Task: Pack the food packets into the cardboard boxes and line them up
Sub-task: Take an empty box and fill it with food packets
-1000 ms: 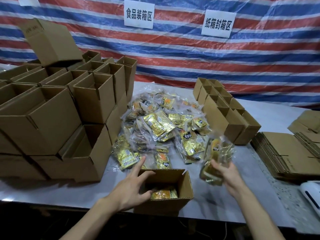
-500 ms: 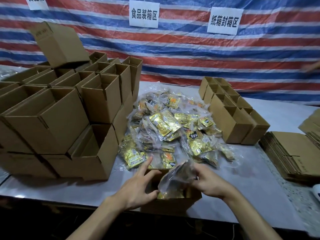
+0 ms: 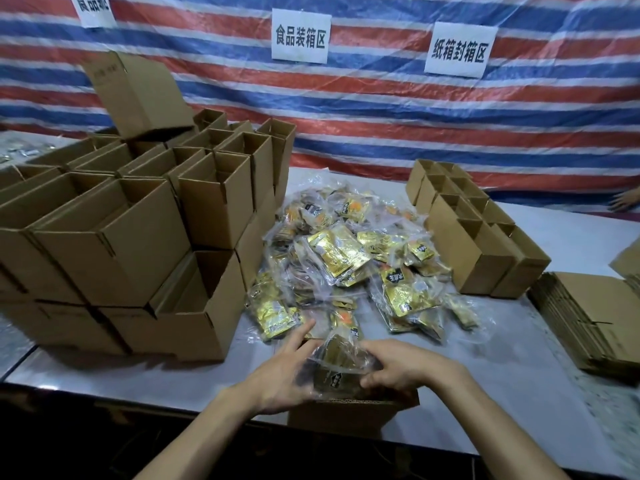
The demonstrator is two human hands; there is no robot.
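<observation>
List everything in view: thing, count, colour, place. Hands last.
tarp: one, red, blue and white stripes, behind the table
paper signs: three, white, on the tarp, leftmost cut off
table: one, pale grey, foreground
empty boxes: many, brown, stacked on the left
lined-up boxes: several, brown, right of the packet pile
flat cardboard: one stack, brown, far right
packet pile: many, gold and clear, table centre
open box: one, brown, near edge, under the hands
held packet: one, gold in clear wrap, over the open box
another person's hand: one, far right edge
left hand: fingers straight, against the held packet
right hand: fingers curled on the held packet
</observation>
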